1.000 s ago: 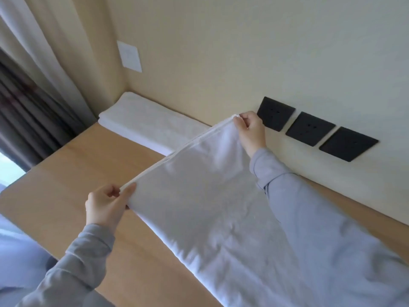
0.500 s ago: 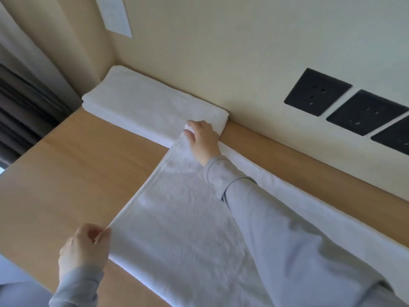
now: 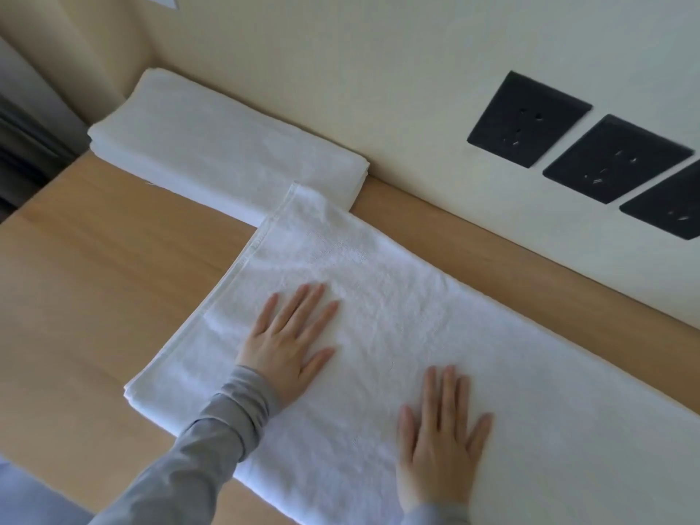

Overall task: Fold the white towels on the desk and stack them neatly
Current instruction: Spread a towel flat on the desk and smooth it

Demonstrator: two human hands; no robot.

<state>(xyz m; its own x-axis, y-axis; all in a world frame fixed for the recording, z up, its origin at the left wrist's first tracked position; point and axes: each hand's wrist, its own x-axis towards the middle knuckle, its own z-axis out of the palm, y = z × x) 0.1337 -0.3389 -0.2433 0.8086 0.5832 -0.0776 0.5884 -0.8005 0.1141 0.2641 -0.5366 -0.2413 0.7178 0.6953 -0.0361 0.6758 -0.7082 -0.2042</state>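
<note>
A long white towel (image 3: 397, 308) lies flat on the wooden desk (image 3: 94, 282), folded lengthwise, running from centre to the right edge of view. Its far left corner overlaps a folded white towel stack (image 3: 212, 153) that sits against the wall at the back left. My left hand (image 3: 289, 344) rests flat on the towel near its left end, fingers straight and spread. My right hand (image 3: 439, 445) also lies flat on the towel, closer to me, fingers straight.
Three black wall sockets (image 3: 526, 119) are set in the cream wall above the desk's back edge. A dark curtain (image 3: 22, 145) hangs at the far left. The desk's near edge runs along the lower left.
Both hands let go of the towel's end corners after laying it down on the desk. They now lie flat on its surface, nearer to me.
</note>
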